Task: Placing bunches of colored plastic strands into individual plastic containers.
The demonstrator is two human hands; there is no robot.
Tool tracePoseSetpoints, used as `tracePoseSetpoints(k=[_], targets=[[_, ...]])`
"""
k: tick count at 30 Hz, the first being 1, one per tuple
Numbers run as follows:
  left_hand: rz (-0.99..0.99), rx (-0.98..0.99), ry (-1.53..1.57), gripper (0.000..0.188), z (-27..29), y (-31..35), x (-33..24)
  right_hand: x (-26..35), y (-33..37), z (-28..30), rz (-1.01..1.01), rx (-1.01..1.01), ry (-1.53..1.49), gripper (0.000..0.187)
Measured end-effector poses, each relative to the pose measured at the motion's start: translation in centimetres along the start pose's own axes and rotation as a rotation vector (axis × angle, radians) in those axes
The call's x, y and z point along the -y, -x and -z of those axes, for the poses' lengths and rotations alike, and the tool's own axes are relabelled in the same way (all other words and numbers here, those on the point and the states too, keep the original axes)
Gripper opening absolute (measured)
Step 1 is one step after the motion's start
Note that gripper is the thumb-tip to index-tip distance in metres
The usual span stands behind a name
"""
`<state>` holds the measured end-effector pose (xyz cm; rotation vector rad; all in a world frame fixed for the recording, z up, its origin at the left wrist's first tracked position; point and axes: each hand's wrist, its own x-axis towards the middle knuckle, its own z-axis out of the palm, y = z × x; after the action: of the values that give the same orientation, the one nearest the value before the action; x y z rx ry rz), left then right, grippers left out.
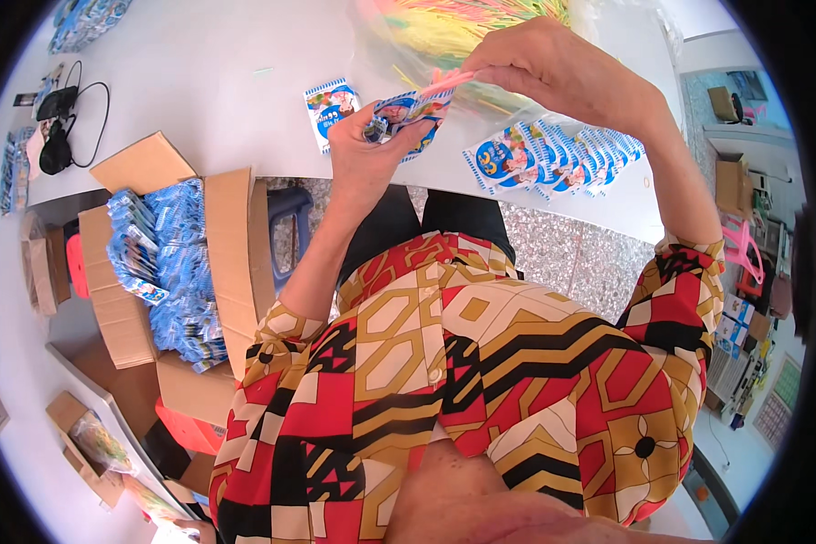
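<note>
My left hand (361,152) is closed on a small blue and white printed packet (428,111), held tilted above the white table. My right hand (562,74) pinches a small bundle of thin pink strips (451,79) whose other ends are at the packet's top edge. How deep the strips reach into it I cannot tell. Another such packet (331,111) lies flat just left of my left hand. An overlapping row of packets (553,159) lies near the table's front edge, below my right forearm.
Beyond my hands a clear plastic bag (480,25) holds many thin yellow, green and orange strips. At the left an open cardboard box (231,227) is filled with blue packets. A black corded device (56,145) and more packets (86,23) lie on the table's left part.
</note>
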<state>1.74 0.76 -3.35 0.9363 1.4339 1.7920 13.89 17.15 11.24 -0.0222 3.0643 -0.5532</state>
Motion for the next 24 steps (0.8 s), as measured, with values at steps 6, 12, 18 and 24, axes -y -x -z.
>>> tracePoseSetpoints(k=[6, 12, 18, 24], targets=[[-0.009, -0.011, -0.02, 0.017, 0.2, 0.1, 0.1, 0.3, -0.2, 0.6, -0.104, 0.094, -0.007, 0.019], [-0.037, -0.011, -0.074, 0.016, 0.2, 0.0, 0.2, 2.8, -1.4, 2.3, -0.136, 0.288, 0.296, 0.022], [-0.009, 0.014, -0.169, 0.016, 0.1, 0.0, 0.3, 3.5, -1.9, 1.7, -0.021, 0.127, 0.212, 0.019], [0.088, -0.027, 0.174, 0.021, 0.5, 0.0, -0.2, 1.2, -1.4, -0.8, -0.312, -0.32, -0.404, 0.023]])
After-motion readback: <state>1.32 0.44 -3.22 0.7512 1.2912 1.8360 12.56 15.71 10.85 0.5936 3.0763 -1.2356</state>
